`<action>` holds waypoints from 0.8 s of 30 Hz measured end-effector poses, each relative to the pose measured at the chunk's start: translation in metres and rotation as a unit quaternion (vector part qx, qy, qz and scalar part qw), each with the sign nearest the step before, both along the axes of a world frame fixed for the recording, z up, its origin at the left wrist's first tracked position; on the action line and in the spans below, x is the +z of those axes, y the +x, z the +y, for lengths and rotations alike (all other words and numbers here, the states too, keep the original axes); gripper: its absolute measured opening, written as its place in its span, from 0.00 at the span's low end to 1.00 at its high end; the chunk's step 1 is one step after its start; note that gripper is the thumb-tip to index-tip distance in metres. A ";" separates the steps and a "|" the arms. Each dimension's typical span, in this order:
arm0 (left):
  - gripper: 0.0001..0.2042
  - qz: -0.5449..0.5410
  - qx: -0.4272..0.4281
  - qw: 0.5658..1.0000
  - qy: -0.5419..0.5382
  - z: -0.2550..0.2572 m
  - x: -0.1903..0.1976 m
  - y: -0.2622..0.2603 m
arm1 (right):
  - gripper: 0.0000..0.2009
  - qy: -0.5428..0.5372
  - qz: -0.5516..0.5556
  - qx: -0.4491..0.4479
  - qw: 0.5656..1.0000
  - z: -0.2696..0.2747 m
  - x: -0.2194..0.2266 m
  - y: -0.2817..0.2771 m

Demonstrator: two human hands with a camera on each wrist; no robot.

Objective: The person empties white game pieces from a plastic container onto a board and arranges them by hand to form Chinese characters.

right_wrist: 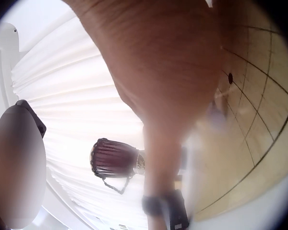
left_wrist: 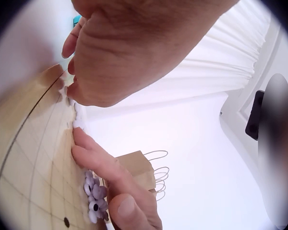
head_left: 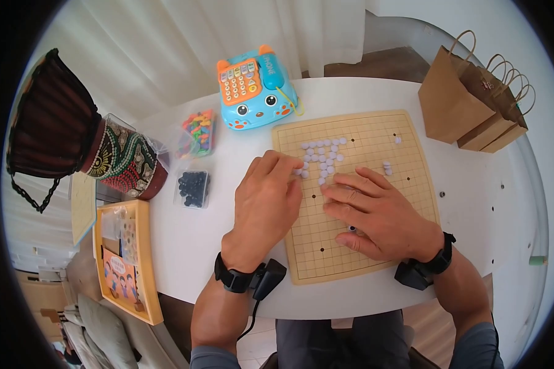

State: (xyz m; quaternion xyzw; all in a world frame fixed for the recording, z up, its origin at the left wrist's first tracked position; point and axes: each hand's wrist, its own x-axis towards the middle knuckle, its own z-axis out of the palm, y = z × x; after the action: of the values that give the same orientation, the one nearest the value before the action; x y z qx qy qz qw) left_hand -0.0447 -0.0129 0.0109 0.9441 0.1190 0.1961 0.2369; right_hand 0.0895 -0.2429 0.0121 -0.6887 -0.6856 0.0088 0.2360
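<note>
White round game pieces [head_left: 335, 149] lie in a patterned cluster on a wooden grid board [head_left: 301, 258]. My left hand [head_left: 261, 200] reaches over the board's left side with bent fingers, its fingertips at the cluster's lower left pieces. I cannot tell whether they pinch a piece. My right hand [head_left: 385, 215] lies spread low over the board, fingers extended, fingertips close to the cluster's bottom piece [head_left: 322, 181]. Beside its thumb, several more white pieces [left_wrist: 97, 196] sit partly hidden under the palm, as the left wrist view shows.
Small groups of white pieces [head_left: 388, 167] sit on the board's right side. Left of it stand a box of dark pieces [head_left: 193, 189] and a box of colourful pieces [head_left: 200, 130]. A toy phone [head_left: 255, 89], a drum [head_left: 114, 154], a wooden tray [head_left: 146, 270] and paper bags [head_left: 452, 92] surround the board.
</note>
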 end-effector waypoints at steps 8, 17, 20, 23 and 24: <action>0.19 -0.018 0.011 0.999 -0.042 0.000 -0.009 0.007 | 0.21 -0.009 0.000 -0.022 1.000 0.001 -0.003 0.001; 0.16 -0.009 0.014 0.999 -0.052 0.000 -0.009 0.008 | 0.25 -0.020 -0.006 -0.019 1.000 0.003 -0.005 -0.004; 0.16 -0.005 0.018 0.998 -0.059 -0.001 -0.007 0.008 | 0.26 -0.019 -0.009 -0.018 1.000 0.002 -0.005 -0.004; 0.15 0.005 0.017 0.998 -0.062 0.000 -0.006 0.008 | 0.27 -0.016 -0.006 -0.017 1.000 0.002 -0.005 -0.004; 0.15 0.005 0.016 0.998 -0.062 0.000 -0.006 0.008 | 0.27 -0.016 -0.006 -0.018 1.000 0.002 -0.006 -0.004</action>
State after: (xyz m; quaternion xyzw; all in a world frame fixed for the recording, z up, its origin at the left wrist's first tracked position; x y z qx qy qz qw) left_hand -0.0370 -0.0127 0.0046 0.9264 0.1475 0.1878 0.2912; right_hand 0.0853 -0.2404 0.0065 -0.7044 -0.6746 0.0114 0.2206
